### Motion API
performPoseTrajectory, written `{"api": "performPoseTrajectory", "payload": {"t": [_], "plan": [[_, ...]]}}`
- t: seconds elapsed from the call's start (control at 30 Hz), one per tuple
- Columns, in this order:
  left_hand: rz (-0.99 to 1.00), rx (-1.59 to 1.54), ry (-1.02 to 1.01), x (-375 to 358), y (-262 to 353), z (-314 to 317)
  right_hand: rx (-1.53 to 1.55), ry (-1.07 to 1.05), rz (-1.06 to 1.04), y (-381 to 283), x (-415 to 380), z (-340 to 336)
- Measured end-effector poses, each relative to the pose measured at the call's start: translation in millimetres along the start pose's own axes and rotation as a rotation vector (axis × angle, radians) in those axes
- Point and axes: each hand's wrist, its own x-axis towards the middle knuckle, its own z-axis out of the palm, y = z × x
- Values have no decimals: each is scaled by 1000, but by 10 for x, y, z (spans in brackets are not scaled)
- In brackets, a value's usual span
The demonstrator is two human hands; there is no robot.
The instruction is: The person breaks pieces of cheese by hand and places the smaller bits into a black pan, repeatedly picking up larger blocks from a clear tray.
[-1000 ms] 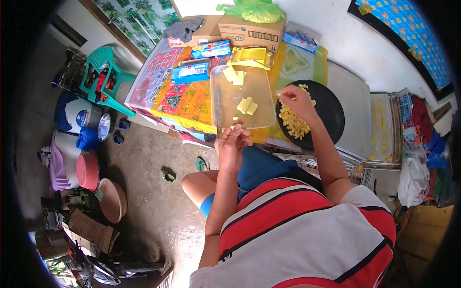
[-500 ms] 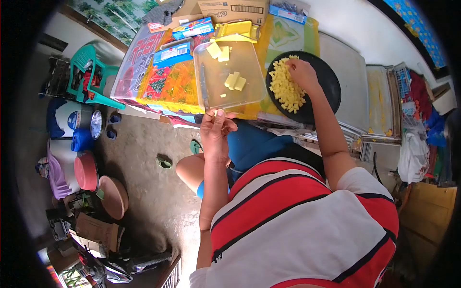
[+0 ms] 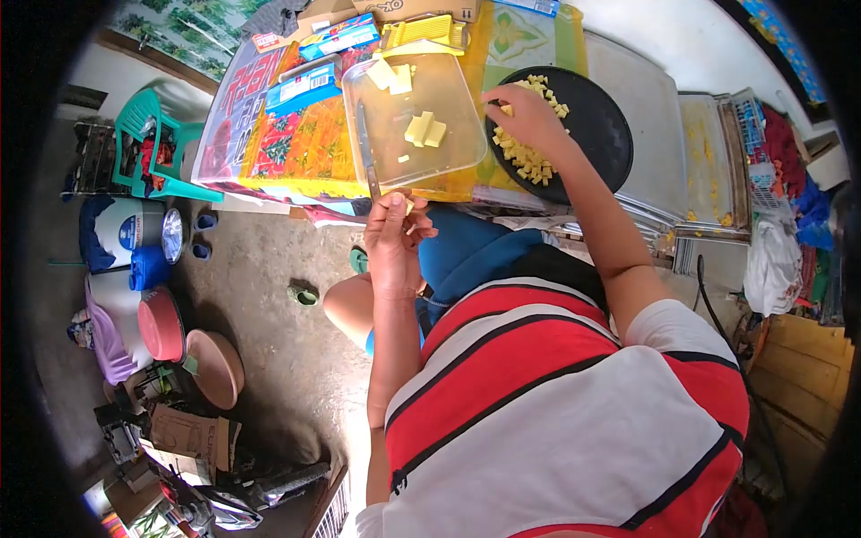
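My left hand is closed in front of the plastic tray, with a small pale yellow piece at its fingertips, probably cheese. Close to its thumb is the handle end of a knife, which lies along the tray's left side. Several yellow blocks and slabs rest in the translucent tray. Over the left rim of a round black pan, my right hand has curved fingers, thumb apart. Small yellow cubes lie in the pan, partly hidden by that hand.
Blue boxes and a yellow ridged tray stand behind and left of the plastic tray. Flat metal trays are right of the pan. A green chair and basins are on the left.
My right hand has moved left, from above the cubes to the pan's left rim. My left hand stays near the knife handle. The whole view has shifted slightly.
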Motion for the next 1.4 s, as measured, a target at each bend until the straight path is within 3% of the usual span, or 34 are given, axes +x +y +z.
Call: {"api": "performPoseTrajectory", "payload": {"t": [0.07,0.27,0.37,0.47,0.7,0.9,1.1,1.4], "plan": [[18,16,11,-6,-13,16,48,-44,-34,-261,-24,-32],[65,46,74,-16,-20,74,838,-486,7,-818,-187,97],[75,9,59,-10,-23,74,965,-630,36,-1123,-300,48],[89,-19,33,-3,-59,47,1028,-550,-32,-1247,-357,105],[67,-67,30,-51,10,105,1096,-473,20,-1294,-385,155],[85,-32,12,-24,9,43,1005,-504,28,-1334,-400,30],[59,-72,1,-32,44,77,1195,-535,72,-1310,-400,47],[53,-89,-21,-11,26,87,1147,-555,99,-1263,-393,16]]}}
